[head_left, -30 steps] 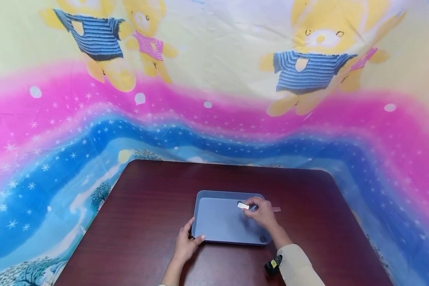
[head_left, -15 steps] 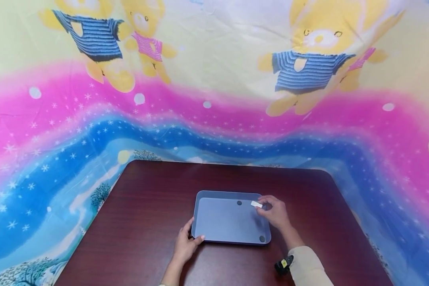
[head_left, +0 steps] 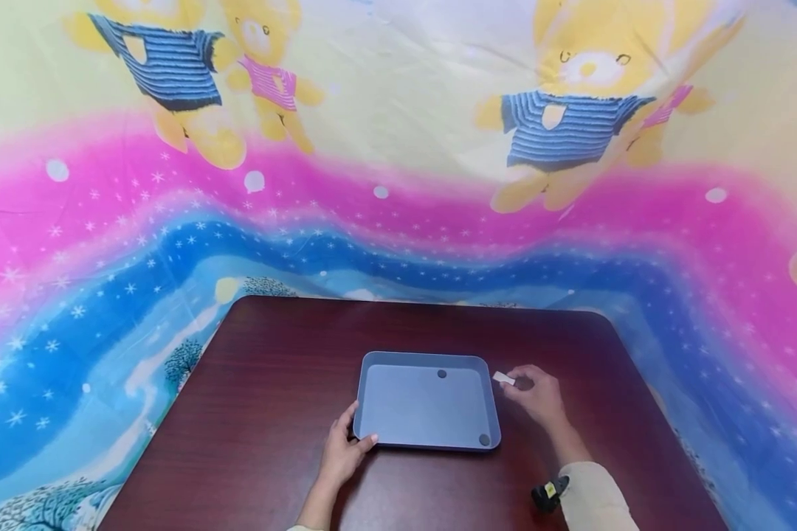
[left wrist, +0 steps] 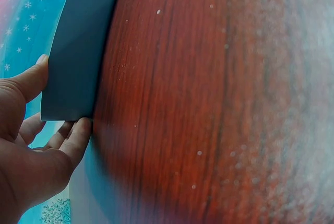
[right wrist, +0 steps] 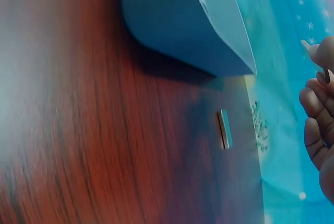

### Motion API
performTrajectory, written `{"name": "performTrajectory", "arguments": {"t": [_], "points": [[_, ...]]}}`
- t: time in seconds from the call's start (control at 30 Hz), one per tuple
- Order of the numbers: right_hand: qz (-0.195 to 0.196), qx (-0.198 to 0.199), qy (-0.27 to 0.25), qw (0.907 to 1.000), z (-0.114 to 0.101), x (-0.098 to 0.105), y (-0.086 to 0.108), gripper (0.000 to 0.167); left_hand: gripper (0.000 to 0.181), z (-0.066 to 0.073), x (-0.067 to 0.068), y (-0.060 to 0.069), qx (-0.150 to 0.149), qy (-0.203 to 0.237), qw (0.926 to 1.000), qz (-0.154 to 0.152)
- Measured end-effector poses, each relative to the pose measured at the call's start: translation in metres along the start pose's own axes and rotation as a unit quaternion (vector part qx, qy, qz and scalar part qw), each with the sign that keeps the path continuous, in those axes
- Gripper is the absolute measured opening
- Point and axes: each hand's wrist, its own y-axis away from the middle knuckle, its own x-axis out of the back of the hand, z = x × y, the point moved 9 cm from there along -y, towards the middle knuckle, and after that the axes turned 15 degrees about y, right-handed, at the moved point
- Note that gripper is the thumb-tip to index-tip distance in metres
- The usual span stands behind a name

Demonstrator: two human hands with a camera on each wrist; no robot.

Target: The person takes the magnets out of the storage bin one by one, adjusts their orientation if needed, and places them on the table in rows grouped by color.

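Note:
A shallow blue-grey tray [head_left: 432, 405] lies on the table, with a dark round disc [head_left: 442, 374] near its far side and another dark disc [head_left: 484, 439] in its near right corner. My left hand [head_left: 341, 455] grips the tray's near left corner, the thumb on the rim and the fingers against the outer wall. Just right of the tray, my right hand [head_left: 536, 394] pinches a small flat white piece [head_left: 503, 378] above the table. In the right wrist view the white piece [right wrist: 306, 45] is mostly cut off and hidden by fingers.
A small flat bar [right wrist: 225, 129] lies on the table beyond the tray in the right wrist view. The dark red wooden table [head_left: 292, 354] ends at a patterned cloth backdrop [head_left: 398, 221]. A black device [head_left: 550, 493] is at my right wrist.
My right hand has moved right with the white piece, from over the tray to beyond its right wall, uncovering the far disc. My left hand stays at the tray's corner.

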Motion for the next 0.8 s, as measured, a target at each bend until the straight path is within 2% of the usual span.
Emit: {"name": "performTrajectory", "arguments": {"t": [0.17,0.27,0.53,0.67,0.8], "points": [[0.02,0.007,0.016,0.9996,0.013,0.01,0.0,0.021,0.073,0.0,0.0,0.0,-0.001,-0.001,1.0,-0.001],[0.015,-0.003,0.032,0.9994,0.026,0.014,0.0,0.02,0.073,0.0,0.0,0.0,-0.002,-0.007,1.0,0.0],[0.005,-0.055,0.053,0.9971,0.058,0.024,0.003,0.021,0.073,0.0,0.0,0.001,0.0,0.009,1.0,-0.001],[0.001,-0.064,0.056,0.9964,0.068,0.026,0.003,0.021,0.074,-0.002,-0.001,0.001,0.004,0.02,0.9998,-0.004],[-0.011,-0.065,0.063,0.9958,0.079,0.024,0.002,0.021,0.074,-0.002,-0.001,0.0,0.004,0.009,0.9999,-0.001]]}}
